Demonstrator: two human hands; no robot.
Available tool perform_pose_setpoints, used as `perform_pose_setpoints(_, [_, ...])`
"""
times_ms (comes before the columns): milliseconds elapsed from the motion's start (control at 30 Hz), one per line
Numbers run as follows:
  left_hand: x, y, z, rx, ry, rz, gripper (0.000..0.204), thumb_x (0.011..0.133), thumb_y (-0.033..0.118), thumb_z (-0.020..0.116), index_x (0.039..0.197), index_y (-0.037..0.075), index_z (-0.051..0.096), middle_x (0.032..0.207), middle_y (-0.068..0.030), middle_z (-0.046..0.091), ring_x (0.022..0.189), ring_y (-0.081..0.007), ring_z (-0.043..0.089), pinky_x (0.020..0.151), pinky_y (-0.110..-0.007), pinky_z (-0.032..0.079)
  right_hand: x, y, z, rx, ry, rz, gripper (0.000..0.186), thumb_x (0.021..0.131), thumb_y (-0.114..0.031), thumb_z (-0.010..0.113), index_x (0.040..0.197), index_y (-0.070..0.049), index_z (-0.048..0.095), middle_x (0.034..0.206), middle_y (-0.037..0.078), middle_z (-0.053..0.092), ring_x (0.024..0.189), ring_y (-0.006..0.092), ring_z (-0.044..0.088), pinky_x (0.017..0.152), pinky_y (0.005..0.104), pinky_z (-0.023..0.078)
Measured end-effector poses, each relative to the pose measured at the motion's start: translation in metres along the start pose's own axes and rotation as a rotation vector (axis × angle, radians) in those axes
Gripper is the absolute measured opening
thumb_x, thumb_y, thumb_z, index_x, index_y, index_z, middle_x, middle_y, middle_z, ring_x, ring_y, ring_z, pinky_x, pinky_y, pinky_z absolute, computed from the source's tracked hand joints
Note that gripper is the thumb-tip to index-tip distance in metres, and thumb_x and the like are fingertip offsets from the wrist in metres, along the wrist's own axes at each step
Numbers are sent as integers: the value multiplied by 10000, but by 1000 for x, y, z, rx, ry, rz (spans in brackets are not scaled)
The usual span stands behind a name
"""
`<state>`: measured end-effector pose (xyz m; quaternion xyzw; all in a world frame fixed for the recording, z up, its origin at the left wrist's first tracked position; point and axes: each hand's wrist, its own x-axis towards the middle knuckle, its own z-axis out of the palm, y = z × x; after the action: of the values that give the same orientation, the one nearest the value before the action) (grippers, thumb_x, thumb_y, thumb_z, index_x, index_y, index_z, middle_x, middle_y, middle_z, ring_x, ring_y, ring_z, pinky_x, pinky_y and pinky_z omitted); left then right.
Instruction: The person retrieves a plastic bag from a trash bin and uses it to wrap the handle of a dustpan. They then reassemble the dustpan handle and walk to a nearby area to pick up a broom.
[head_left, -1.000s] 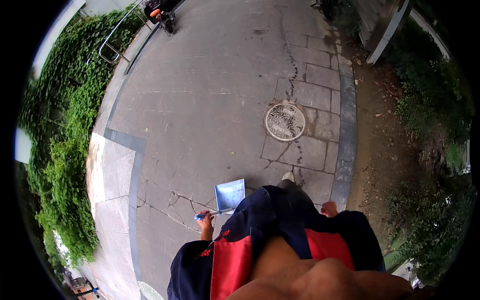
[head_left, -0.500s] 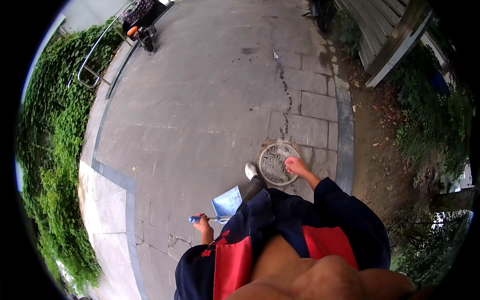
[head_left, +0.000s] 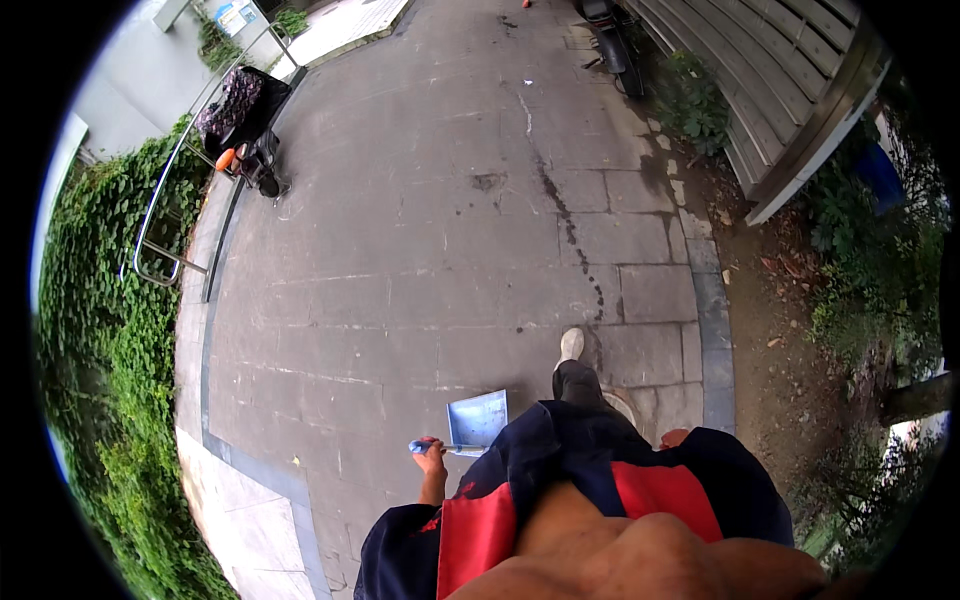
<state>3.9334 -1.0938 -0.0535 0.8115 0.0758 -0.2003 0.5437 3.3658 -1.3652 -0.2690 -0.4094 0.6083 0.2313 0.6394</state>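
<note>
My left hand (head_left: 431,459) is wrapped round the handle of a blue dustpan (head_left: 478,418). The dustpan's flat pan hangs out to the left of my dark jacket, over the paving; part of its handle passes behind the jacket. Low on the other side, only a bit of my right hand (head_left: 674,438) shows past the dark sleeve. Its fingers are hidden, so what it holds, if anything, does not show. One foot in a pale shoe (head_left: 571,344) is stretched forward on the pavement.
Grey paving (head_left: 400,250) runs ahead, with a dark wet trail (head_left: 570,235). A round manhole cover (head_left: 621,405) lies partly hidden beside my leg. On the left are a metal railing (head_left: 150,235), a parked scooter (head_left: 258,165) and leafy hedge (head_left: 110,370); another scooter (head_left: 615,55) stands at far right.
I have walked forward: the scooter, railing and manhole cover sit lower in view. A shoe has swung ahead. My right hand has dropped back, mostly behind the sleeve; the left still holds the dustpan.
</note>
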Motion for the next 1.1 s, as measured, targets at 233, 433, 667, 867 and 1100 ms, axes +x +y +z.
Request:
perform_pose_setpoints(233, [89,101,85,-26,-32,146,182,628,-41,607,742,64,514,717,-46,560,616,-159,567,500,-288,501,93,-293,-75,-1135,291,-798,156,750,-192,600,704,-43,599,658,107,612,620,216,636,546,369,517])
perform_pose_setpoints(433, [178,202,182,-5,108,194,202,616,-52,603,747,58,494,699,-55,554,615,-175,572,487,-296,508,70,-675,-116,263,125,-627,80,826,-117,517,853,-80,584,672,67,608,506,151,565,421,283,457])
perform_pose_setpoints(667, [338,257,299,-100,237,127,147,612,-27,585,736,19,522,652,-77,560,533,-174,556,457,-282,491,99,-915,-120,161,25,-773,96,820,-115,548,888,-68,595,669,49,610,521,125,578,432,267,466])
perform_pose_setpoints(867, [523,266,367,-184,290,34,105,605,-71,551,684,-3,542,611,-84,556,453,-177,534,386,-281,459,137,-918,-160,111,94,-458,91,778,-65,539,853,-52,588,680,79,610,540,169,603,460,307,504])
perform_pose_setpoints(1100, [638,486,506,47,19,-11,139,658,-54,591,760,19,530,717,-91,569,583,-185,573,456,-288,488,201,-911,-210,485,110,2,81,715,-136,596,766,-74,610,658,100,618,567,210,615,543,335,511])
